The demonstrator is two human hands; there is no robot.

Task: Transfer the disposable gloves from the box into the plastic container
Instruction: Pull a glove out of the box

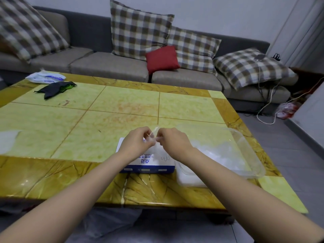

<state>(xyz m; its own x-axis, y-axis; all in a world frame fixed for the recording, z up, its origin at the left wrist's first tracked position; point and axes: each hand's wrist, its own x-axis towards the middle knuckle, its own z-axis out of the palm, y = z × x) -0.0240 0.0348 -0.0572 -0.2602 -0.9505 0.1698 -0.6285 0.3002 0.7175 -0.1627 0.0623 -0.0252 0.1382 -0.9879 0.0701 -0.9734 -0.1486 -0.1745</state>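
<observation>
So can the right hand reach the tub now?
Probably yes. The tub sits open just beside the right hand, with nothing between them, though it is busy pinching a glove.

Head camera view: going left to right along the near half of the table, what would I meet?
White sheet at far left → blue-and-white glove box → clear plastic container. The left hand and right hand, pinching a glove, overlap the box, so are left out.
</observation>
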